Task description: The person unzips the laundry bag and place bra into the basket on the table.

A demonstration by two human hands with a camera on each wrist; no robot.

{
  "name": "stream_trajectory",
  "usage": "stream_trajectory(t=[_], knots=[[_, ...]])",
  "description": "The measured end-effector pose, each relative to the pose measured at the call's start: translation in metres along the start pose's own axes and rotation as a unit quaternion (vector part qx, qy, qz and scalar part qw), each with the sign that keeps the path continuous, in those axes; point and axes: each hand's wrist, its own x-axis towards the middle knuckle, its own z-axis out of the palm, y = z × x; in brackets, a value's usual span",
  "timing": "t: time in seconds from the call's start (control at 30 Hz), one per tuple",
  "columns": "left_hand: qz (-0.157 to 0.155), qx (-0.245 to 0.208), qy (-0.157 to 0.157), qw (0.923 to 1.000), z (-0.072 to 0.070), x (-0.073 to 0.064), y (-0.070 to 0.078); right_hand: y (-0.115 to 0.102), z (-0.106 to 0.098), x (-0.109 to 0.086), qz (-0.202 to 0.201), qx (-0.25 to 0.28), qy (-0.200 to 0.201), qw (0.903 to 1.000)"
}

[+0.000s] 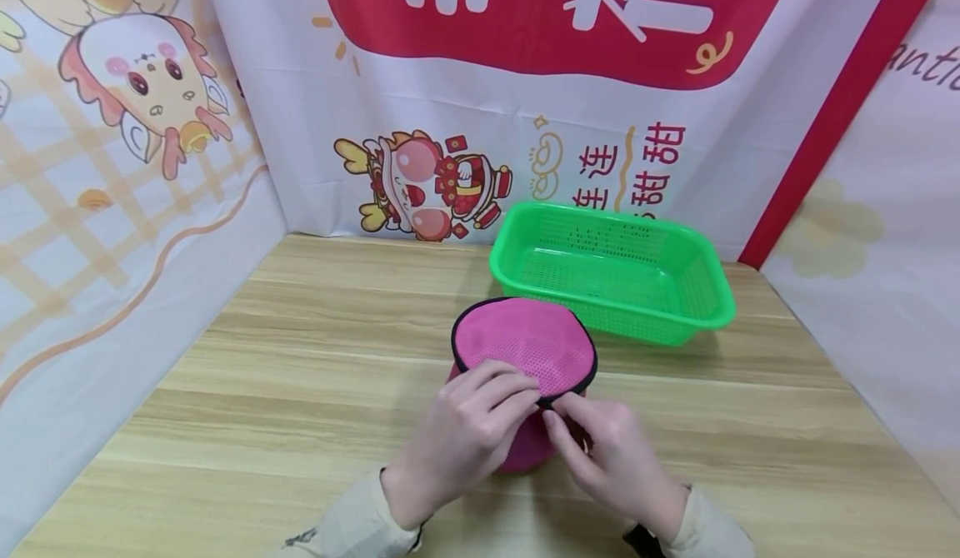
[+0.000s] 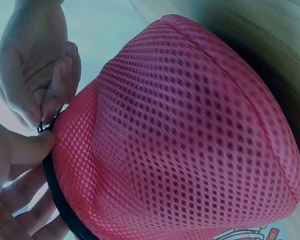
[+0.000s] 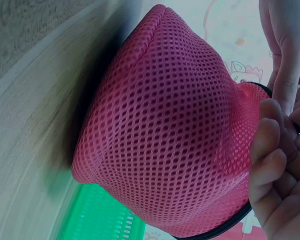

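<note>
A pink mesh bag (image 1: pixel 521 333) stands on the table, its round lid edged by a black zipper band (image 2: pixel 56 190). My left hand (image 1: pixel 468 429) lies over the near side of the lid and pinches the band between thumb and fingers. Close beside it, my right hand (image 1: pixel 615 454) pinches a small black piece at the same edge, which looks like the zipper pull. The two hands' fingertips nearly meet at the front of the rim. In the right wrist view, the bag's mesh body (image 3: pixel 160 120) bulges and narrows toward the band.
A green plastic basket (image 1: pixel 708 325) with perforated walls stands behind the bag, to the right. The wood-grain table (image 1: pixel 300 366) extends around both. Printed cloths (image 1: pixel 292 125) hang at the back and along both sides.
</note>
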Motion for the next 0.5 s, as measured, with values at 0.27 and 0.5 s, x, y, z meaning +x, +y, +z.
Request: stream_trajectory(t=[0.27,0.5], knots=[[0.004,0.006,0.004,1.0,-0.0006,-0.0006,-0.0001,-0.0007,-0.0007,0.0004,0.001,0.005,0.02,0.9998],[0.003,0.01,-0.006,0.9999,-0.0011,-0.0007,0.001,-0.0005,-0.0002,-0.0006,-0.002,0.011,0.029,0.9995]])
